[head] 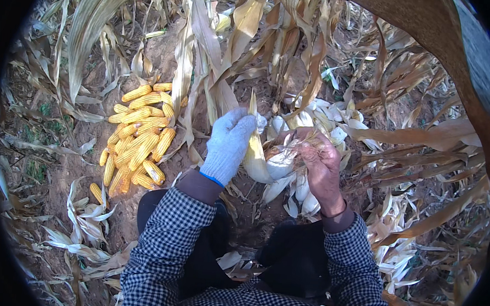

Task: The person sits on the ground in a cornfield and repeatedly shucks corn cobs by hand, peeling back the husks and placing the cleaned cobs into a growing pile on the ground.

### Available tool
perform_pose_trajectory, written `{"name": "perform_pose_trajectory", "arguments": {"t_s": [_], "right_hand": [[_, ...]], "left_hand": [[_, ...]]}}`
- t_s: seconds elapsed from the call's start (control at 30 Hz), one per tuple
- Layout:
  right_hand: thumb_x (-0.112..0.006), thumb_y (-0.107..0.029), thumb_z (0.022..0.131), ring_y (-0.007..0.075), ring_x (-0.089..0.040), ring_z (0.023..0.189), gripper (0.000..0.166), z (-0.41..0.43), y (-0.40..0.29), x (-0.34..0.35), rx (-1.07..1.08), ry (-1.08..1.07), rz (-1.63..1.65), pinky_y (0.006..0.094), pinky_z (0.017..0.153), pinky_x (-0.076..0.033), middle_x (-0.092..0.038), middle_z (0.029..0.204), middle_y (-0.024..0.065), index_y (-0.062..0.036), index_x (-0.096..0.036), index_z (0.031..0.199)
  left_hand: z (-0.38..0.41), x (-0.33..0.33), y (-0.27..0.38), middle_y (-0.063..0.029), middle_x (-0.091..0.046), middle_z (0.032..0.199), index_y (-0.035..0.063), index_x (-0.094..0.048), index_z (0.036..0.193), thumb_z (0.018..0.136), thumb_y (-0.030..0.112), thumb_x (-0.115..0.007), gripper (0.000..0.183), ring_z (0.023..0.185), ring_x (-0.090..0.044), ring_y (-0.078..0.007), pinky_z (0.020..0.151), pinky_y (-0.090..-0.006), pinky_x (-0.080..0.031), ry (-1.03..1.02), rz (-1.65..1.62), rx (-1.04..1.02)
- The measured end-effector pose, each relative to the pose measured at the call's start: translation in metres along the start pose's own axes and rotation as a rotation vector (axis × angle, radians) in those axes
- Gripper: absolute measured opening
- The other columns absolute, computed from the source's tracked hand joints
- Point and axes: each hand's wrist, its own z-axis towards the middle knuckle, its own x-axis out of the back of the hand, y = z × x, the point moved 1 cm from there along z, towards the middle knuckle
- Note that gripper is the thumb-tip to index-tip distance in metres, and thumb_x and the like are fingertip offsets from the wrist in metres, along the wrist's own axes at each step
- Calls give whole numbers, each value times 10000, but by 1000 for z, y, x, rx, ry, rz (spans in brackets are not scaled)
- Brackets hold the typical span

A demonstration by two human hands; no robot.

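Observation:
My left hand (230, 141), in a white knit glove, is closed around a pale yellow corn husk leaf (256, 160) that curves down from its fingers. My right hand (323, 166) is bare, its fingers pinched on a tuft of brown corn silk (299, 150). Just left of those fingers, a whitish husk (280, 163) bulges out below the silk. Whether an ear sits inside it cannot be seen. Behind and below my right hand lies a heap of pale husked ears and loose husks (314, 117). Husked yellow corn ears (141, 136) are piled on the soil to my left.
Dry corn stalks and leaves (277, 37) stand in front of me. A large brown leaf (437, 34) arches close overhead at the right. Loose husks (83, 223) lie at the lower left, others (395, 242) at the right. My dark-trousered knees (297, 257) are below my hands.

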Motion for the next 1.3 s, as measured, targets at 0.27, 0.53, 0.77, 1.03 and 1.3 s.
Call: {"name": "perform_pose_trajectory", "arguments": {"t_s": [0.27, 0.53, 0.77, 1.03, 1.3], "right_hand": [[-468, -57, 996, 189, -555, 713, 75, 19, 20, 24, -44, 228, 252, 363, 739, -490, -568, 810, 65, -36, -539, 987], [-428, -182, 1040, 104, -420, 556, 179, 45, 20, 63, -80, 568, 362, 294, 570, -439, -480, 715, 4, -60, -524, 948], [-414, -229, 1019, 76, -369, 511, 219, 64, 26, 180, -56, 805, 444, 236, 470, -365, -418, 647, -14, -50, -521, 954], [-442, -186, 1010, 91, -353, 438, 214, 36, 13, 102, -75, 423, 219, 261, 460, -382, -397, 593, -4, -33, -535, 893], [-449, -259, 1038, 154, -493, 494, 278, 18, 19, 34, -182, 57, 355, 357, 573, -481, -483, 624, 27, -30, -535, 905]], "left_hand": [[-24, -33, -7, -67, -655, 1064, -9, -593, 1192, 971, 139, -571, 267, 995, -633, -154, 871, -290, -512, -134, -333, 20], [-35, -34, -2, -53, -647, 1082, 20, -595, 1207, 999, 181, -559, 265, 963, -632, -120, 830, -276, -553, -241, -528, 177], [-60, -37, 19, -79, -660, 859, 34, -620, 1125, 993, 232, -514, 261, 694, -658, -156, 585, -265, -566, -699, -201, 380], [-63, -39, 6, -112, -679, 936, 9, -637, 1192, 902, 377, -688, 471, 842, -651, -174, 764, -300, -532, -904, 558, 141], [-48, -39, -6, -171, -684, 1004, -28, -607, 1165, 855, 231, -742, 426, 945, -670, -238, 838, -343, -525, -555, 426, -477]]}}
